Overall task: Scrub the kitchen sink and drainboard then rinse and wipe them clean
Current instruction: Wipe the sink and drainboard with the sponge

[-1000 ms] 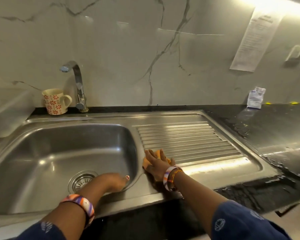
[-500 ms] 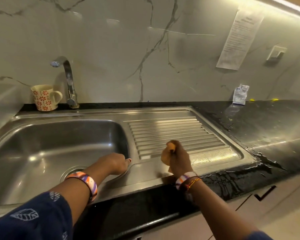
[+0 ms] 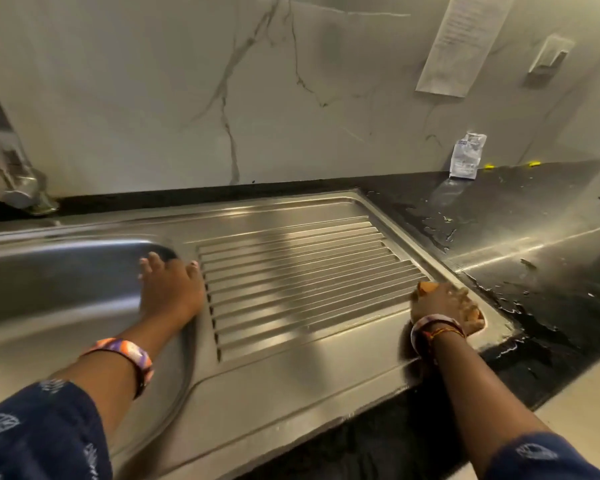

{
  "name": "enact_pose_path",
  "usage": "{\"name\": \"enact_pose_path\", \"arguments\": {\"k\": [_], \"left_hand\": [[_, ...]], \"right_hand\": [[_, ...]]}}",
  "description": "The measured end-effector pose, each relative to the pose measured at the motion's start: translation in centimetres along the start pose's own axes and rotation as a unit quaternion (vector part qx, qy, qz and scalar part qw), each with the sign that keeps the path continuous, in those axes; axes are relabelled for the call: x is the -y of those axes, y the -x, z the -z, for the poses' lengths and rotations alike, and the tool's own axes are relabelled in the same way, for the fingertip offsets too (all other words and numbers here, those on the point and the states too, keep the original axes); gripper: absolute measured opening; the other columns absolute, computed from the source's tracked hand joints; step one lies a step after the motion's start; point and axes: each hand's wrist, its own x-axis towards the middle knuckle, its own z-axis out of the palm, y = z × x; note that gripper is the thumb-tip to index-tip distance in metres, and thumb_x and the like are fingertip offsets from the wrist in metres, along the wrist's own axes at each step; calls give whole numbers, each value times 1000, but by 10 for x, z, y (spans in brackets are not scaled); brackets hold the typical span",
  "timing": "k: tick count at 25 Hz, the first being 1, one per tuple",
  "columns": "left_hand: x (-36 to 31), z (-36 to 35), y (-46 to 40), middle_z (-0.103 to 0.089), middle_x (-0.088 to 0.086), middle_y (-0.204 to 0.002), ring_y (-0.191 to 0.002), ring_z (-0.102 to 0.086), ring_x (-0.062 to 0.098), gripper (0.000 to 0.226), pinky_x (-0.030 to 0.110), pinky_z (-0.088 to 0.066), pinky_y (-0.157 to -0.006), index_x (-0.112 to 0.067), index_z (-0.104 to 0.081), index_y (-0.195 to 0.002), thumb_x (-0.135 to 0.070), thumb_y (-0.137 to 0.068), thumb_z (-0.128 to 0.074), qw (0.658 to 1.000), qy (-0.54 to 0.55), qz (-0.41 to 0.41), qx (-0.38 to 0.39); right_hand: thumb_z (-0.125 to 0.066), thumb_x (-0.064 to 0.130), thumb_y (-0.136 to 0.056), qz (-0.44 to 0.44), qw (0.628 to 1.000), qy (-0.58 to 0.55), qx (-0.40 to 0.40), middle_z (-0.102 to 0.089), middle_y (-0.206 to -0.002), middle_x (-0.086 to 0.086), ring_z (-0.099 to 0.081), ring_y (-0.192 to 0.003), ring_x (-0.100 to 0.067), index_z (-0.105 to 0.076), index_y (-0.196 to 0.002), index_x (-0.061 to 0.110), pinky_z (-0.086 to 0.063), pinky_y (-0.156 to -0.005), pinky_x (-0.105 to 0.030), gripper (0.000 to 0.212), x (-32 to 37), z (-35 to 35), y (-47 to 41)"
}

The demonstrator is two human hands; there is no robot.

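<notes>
A: Head view: right hand [image 3: 442,308] clenched round the orange sponge [image 3: 425,288], pressing it onto the drainboard [image 3: 302,282] at its right edge, beside the wet black table [image 3: 534,237].
B: Left hand [image 3: 170,289] lies flat, fingers straight, on the sink [image 3: 49,271] rim; faucet [image 3: 14,181] far left.

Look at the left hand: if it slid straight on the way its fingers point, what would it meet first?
The left hand lies flat on the strip between sink basin and drainboard, fingers pointing toward the wall. It would probably cross the sink's flat back rim, then meet the marble backsplash.
</notes>
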Motion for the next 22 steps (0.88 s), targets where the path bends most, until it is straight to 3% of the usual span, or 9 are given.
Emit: {"name": "enact_pose_path", "arguments": {"k": [3,5,11,16,19,22], "left_hand": [[-4,-14,-44,-30,38,-141,-135,-22,47,51,51,-19,-113,16,-49,-123,-26,-97,-39,998,13,36,-58],[-10,-20,-70,-28,39,-141,-135,-21,47,52,50,-17,-114,17,-46,-124,-27,-97,-38,997,16,49,-55],[-17,-43,-101,-29,36,-142,-136,-22,46,47,50,-18,-114,17,-44,-126,-20,-97,-39,998,2,40,-54],[-25,-52,-105,-17,30,-151,-142,-10,40,49,44,-7,-117,14,-33,-136,-18,-99,-35,998,-2,26,-64],[-22,-54,-105,-10,23,-155,-145,-3,34,49,39,-3,-118,9,-28,-141,-16,-100,-31,998,17,31,-61],[-17,-55,-105,-10,21,-155,-145,-2,32,45,37,-4,-119,9,-31,-140,-5,-97,-33,995,55,31,-74]], "right_hand": [[-45,19,-95,-80,993,-44,-69,3,-158,-16,7,-144,-40,-10,-150,9,4,-114,-56,66,34,-10,-31],[-50,18,-92,-116,987,-65,-93,2,-158,-16,9,-143,-40,-15,-149,6,7,-113,-55,68,62,-17,-54],[-39,22,-98,66,995,-30,-62,-2,-158,-12,6,-145,-36,-12,-149,7,2,-116,-53,59,160,-45,-142],[-35,20,-97,207,978,-38,-11,-8,-158,-8,5,-145,-34,-20,-149,11,-1,-115,-50,55,244,-69,-203],[-38,19,-97,239,969,-61,-8,-15,-157,-8,2,-145,-37,-28,-146,12,-2,-116,-48,51,277,-95,-177],[-47,22,-93,326,945,1,-6,-21,-153,-14,-10,-142,-41,-31,-143,9,-11,-115,-48,54,312,-122,-102]]}}
